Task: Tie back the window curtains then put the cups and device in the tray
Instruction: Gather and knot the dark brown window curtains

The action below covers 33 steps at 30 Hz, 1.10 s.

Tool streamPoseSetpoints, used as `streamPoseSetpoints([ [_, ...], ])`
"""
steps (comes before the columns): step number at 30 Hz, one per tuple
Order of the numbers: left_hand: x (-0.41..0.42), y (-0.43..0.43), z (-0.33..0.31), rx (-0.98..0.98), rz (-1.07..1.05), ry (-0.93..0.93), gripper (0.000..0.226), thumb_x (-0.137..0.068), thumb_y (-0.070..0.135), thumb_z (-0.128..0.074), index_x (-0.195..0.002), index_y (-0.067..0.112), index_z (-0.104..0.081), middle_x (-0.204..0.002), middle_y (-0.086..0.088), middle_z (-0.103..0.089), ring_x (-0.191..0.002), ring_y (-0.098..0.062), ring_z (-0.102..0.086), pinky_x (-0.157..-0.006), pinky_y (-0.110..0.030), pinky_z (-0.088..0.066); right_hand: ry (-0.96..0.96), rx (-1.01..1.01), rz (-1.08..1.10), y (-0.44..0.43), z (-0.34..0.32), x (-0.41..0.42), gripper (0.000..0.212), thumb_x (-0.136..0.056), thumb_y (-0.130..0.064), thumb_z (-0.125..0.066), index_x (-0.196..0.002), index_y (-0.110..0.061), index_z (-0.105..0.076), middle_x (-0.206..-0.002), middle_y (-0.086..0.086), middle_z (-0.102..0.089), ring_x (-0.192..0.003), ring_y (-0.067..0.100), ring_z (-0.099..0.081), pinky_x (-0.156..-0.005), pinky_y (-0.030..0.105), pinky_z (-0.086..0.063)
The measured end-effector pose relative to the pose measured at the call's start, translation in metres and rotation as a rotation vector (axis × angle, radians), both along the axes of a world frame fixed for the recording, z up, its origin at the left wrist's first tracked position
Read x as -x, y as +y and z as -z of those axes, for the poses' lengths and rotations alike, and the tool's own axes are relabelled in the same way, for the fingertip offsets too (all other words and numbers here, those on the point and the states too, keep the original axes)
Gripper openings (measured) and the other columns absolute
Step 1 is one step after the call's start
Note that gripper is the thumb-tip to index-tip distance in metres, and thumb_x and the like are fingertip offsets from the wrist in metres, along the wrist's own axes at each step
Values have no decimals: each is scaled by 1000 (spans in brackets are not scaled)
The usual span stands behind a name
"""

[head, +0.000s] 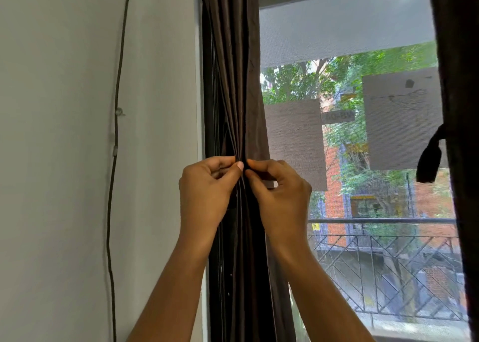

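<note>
Two hands meet on the left curtain (233, 82), which hangs bunched into tight vertical folds along the window frame, just beside the white wall (64, 134). Your left hand (207, 186) comes in from the wall side, fingers curled, thumb pressed flat against the front folds. Your right hand (280, 189) comes in from the glass side and pinches the same bundle, its fingertips almost touching your left thumb. The cloth runs straight up above your knuckles and drops between your forearms below. Whether a tie band lies under your fingers cannot be told.

Well apart, at the far right edge, the right curtain (456, 108) hangs dark, with a loop of strap (429, 157) dangling from it. Between the two curtains, two paper sheets (295, 144) are stuck on the pane, and a balcony railing (388, 264) shows outside. A thin cable (114, 186) runs down the wall.
</note>
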State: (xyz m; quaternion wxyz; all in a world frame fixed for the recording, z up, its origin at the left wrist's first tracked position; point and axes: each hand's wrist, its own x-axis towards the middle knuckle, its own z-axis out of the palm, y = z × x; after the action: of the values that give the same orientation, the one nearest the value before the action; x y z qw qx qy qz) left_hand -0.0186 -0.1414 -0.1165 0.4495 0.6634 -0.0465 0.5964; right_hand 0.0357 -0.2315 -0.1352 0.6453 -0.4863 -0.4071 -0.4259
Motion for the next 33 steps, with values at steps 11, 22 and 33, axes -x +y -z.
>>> streamPoseSetpoints([
  [11,6,-1,3,10,1,14,13,-84,24,-71,-98,26,-72,-82,13,-72,-73,-4,-71,-67,-29,-60,47,51,-34,-4,1,7,15,-83,-10,-69,-95,-19,-73,-84,-10,-68,-78,-1,-63,-69,6,-45],
  [22,11,3,-10,-9,82,110,16,-84,32,-70,-80,18,-75,-72,1,-74,-71,-13,-72,-64,-25,-59,38,236,-127,-4,7,2,26,-89,-12,-62,-109,-28,-68,-78,-8,-56,-75,2,-58,-64,11,-47],
  [33,1,8,-7,-99,-222,92,9,-86,24,-70,-79,24,-64,-69,-1,-68,-67,-12,-67,-86,-35,-57,357,143,-36,-5,-14,-55,37,-88,-24,-64,-124,-27,-57,-124,0,-54,-115,17,-51,-98,37,-44],
])
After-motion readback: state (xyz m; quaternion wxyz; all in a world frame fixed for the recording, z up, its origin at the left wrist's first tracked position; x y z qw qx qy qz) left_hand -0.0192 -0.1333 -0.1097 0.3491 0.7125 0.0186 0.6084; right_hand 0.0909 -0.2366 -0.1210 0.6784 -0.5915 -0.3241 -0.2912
